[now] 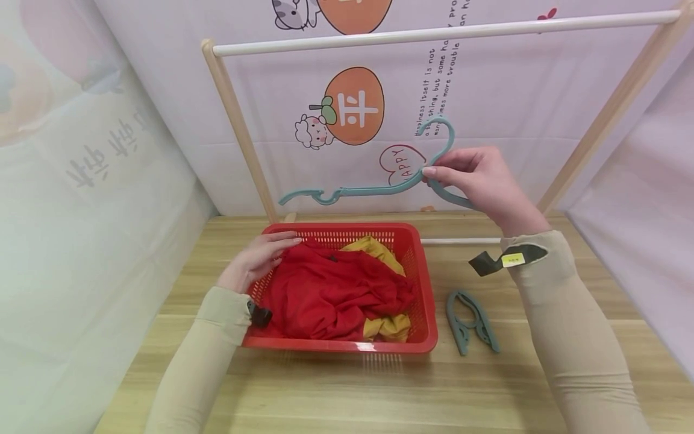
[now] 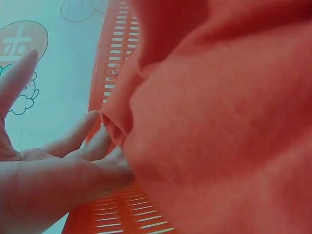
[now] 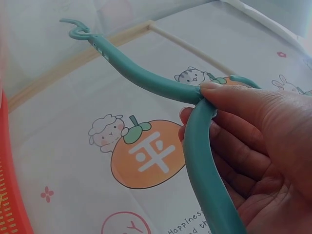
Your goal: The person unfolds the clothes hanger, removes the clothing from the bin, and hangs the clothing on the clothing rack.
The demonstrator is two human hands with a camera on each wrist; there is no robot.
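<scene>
Above the red basket (image 1: 423,301), the right hand (image 1: 482,184) grips a teal hanger (image 1: 374,188) at its neck, held up bare below the empty rail (image 1: 434,33). The left hand (image 1: 260,256) rests open-fingered on the red garment (image 1: 331,292), which lies bundled in the basket. Nothing looks hung yet; a second hanger (image 1: 470,320) lies folded on the table (image 1: 347,392).

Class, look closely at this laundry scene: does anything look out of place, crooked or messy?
Mildly, yes. The red garment and a yellow one lie crumpled in the red basket, not folded. A second hanger lies folded on the table, off the rail. Nothing looks broken or spilled.
</scene>
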